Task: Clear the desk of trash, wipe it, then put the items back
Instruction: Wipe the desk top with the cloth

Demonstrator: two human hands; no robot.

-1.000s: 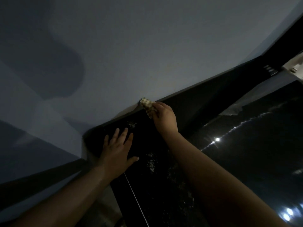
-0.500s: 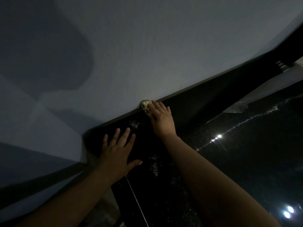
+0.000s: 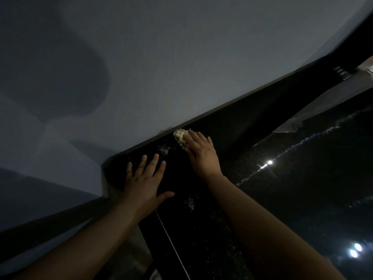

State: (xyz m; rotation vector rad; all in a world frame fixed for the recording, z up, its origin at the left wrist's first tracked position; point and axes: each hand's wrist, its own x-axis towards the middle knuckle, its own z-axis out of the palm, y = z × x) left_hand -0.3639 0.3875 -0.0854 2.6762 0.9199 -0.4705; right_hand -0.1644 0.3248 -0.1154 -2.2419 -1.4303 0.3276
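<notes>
Head view: right hand (image 3: 201, 156), fingers flat, presses cloth (image 3: 180, 137), seemingly lengthwise toward wall (image 3: 181, 57), on desk (image 3: 282, 199); left hand (image 3: 144, 182) lies flat.

Pale yellow-green bumpy wiping cloth (image 3: 180, 137): bunched, lying on the glossy black speckled bench (image 3: 282, 199) at its back edge, just below the wall. It sits at 11 o'clock of the right grip (image 3: 202, 158), whose straight fingers (image 3: 198, 139) press its near half.

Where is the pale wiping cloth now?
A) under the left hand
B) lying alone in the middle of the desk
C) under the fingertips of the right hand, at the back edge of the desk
C: the right hand presses the pale cloth at the back edge of the desk, beside the wall.
</notes>
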